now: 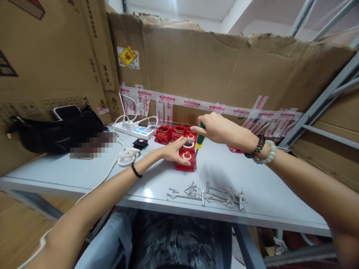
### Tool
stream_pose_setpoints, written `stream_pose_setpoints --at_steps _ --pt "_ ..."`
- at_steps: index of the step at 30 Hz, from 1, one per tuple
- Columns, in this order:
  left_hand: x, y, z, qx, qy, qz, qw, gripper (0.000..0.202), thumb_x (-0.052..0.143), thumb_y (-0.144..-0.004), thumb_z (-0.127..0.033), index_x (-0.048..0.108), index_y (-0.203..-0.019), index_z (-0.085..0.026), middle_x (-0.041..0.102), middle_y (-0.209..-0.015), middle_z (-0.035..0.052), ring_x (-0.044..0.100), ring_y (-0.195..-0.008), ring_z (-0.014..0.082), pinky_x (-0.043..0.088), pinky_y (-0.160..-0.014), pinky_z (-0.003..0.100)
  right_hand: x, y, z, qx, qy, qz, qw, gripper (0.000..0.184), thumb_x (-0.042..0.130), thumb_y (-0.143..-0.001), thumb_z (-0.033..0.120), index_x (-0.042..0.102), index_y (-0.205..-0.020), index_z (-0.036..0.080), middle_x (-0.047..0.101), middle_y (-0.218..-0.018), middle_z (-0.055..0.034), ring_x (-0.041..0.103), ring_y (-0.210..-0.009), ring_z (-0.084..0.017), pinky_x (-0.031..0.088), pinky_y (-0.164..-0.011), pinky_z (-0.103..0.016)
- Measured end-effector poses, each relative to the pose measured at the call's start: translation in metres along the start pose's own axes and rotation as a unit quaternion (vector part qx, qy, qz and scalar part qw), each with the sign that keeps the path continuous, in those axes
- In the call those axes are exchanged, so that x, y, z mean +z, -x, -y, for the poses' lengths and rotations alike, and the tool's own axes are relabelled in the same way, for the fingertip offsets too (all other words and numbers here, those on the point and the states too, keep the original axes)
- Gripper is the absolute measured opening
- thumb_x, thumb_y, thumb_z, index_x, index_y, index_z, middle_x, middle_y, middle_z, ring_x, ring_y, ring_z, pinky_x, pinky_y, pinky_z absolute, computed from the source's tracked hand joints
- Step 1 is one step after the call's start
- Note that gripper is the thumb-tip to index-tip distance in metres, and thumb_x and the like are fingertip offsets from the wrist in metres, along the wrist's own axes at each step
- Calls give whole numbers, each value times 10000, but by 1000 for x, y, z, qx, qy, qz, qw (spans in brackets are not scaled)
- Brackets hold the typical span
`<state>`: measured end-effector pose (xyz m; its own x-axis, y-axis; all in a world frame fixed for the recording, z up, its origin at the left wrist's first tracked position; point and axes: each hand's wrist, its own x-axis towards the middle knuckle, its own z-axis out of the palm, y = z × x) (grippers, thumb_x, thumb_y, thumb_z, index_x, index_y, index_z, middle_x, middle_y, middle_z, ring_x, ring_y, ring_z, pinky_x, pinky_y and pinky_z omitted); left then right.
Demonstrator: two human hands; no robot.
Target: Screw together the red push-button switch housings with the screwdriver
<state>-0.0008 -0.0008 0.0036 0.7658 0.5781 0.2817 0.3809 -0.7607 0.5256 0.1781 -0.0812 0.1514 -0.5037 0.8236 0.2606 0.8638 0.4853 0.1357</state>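
Cardboard wall: it (213, 67) stands along the far edge of the grey table (252, 175), patched with strips of printed tape (196, 102).
Row of red boxes: more red housings (171, 133) sit against the cardboard, just behind your hands.
Power strip: a white one (135, 130) lies to the left of that row, and its cable loops into a coil (126, 157) near your left wrist.
Black bag: it (56, 132) lies at the far left of the table, well apart from the work.
Screws: a loose heap of screws (207, 193) lies on the near edge of the table, between you and the box; neither hand touches it.
In the way: your left forearm crosses above the cable, but nothing lies between your hands and the box.
Red switch box: it (185, 165) lies flat on the table, mid-width, in front of the row.
Left hand: your left hand (175, 149) lies flat and unclenched on the top and left side of the box, fingers spread across it.
Right hand: your right hand (215, 127) is closed around the green-and-yellow handle of a screwdriver (200, 141).
Screwdriver to box: the tool stands nearly upright, and its tip meets the box's right edge, just beside your left fingertips.
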Motion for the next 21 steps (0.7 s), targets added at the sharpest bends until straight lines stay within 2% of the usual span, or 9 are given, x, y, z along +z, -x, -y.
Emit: stream_pose_setpoints --at_steps 2,4,6,9,11,13,16,19,21 --pt "0 0 1 4 6 -1 1000 954 729 -611 -537 275 -1396 -242 313 -1396 120 291 -1329 351 273 -1097 504 -3 0 -3 -36 -32 38 998 153 495 -871 314 550 -900 174 590 -783 -57 501 -663 -153 319 -565 -288" --pt "1 -1 2 10 8 -2 1000 964 729 -603 -534 277 -1399 -234 326 -1387 123 292 -1327 361 276 -1093 512 -9 2 -4 -85 -67 92 990 194 528 -840 307 534 -1000 196 613 -885 -50 528 -698 -149 346 -573 -275" --pt "1 -1 4 12 6 -1 1000 977 731 -595 -536 273 -1403 -235 320 -1399 120 269 -1339 367 271 -1094 517 -14 5 -2 -76 -58 125 987 253 527 -833 351 529 -1033 197 620 -922 -60 544 -696 -154 351 -559 -276" --pt "1 -1 5 16 4 5 1000 991 727 -603 -538 241 -1420 -260 285 -1442 103 213 -1368 364 250 -1107 515 -14 9 4 25 47 88 995 357 412 -888 453 550 -973 135 618 -842 -118 554 -673 -192 322 -530 -302" --pt "1 -1 5 14 1 8 1000 995 722 -612 -542 217 -1430 -285 258 -1467 89 177 -1384 364 236 -1112 522 -10 9 5 61 100 46 992 407 364 -910 470 551 -939 109 609 -813 -145 559 -689 -217 311 -535 -314" --pt "1 0 4 10 -1 9 1000 994 723 -612 -549 218 -1428 -291 253 -1469 88 171 -1387 364 237 -1112 524 -7 6 1 41 87 28 995 336 407 -902 424 531 -970 119 610 -827 -132 555 -704 -213 328 -558 -315" --pt "1 0 4 11 1 7 1000 985 724 -606 -557 238 -1416 -276 295 -1431 100 237 -1366 351 261 -1105 510 -9 3 -7 -24 2 36 999 260 536 -822 326 489 -1025 169 616 -895 -82 540 -722 -183 362 -587 -299" --pt "1 0 4 6 -1 5 1000 979 720 -601 -563 255 -1406 -260 311 -1417 106 249 -1359 359 265 -1103 513 -11 2 -7 -70 -54 62 994 222 580 -761 241 506 -965 196 614 -915 -55 528 -729 -165 370 -579 -283" --pt "1 0 5 2 -4 4 1000 985 721 -596 -566 257 -1407 -253 297 -1431 108 214 -1370 371 266 -1103 515 -10 2 -3 -71 -58 63 994 164 576 -764 238 524 -914 194 611 -868 -51 519 -715 -163 364 -572 -283"
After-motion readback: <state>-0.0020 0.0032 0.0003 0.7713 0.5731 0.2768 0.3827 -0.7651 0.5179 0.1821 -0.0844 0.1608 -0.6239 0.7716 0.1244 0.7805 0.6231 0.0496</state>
